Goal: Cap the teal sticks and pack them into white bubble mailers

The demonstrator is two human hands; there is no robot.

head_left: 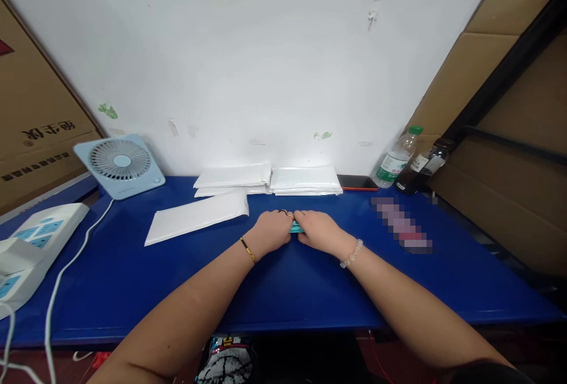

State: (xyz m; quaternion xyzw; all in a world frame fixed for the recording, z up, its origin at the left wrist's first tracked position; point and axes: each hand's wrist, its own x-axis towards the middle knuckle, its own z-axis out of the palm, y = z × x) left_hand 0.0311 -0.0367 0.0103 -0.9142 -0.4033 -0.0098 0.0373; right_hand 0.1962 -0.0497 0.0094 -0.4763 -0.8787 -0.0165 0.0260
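Close together above the middle of the blue table (292, 289), my left hand (272, 233) and my right hand (319, 231) both have their fingers curled round a small teal item (296, 227). Only a narrow strip of it shows between the hands, so its kind cannot be made out. A flat white packet (197, 218) lies at an angle to the left of my left hand. Behind my hands are two low stacks of white packets, a left stack (233, 177) and a right stack (305, 179), against the wall.
A light blue fan (119, 162) and a white power strip (48, 242) with cables are at the left. A phone (358, 182), a clear bottle (396, 159) and a dark bottle (420, 168) stand at the back right, near a blurred item (401, 224). Cardboard flanks both sides.
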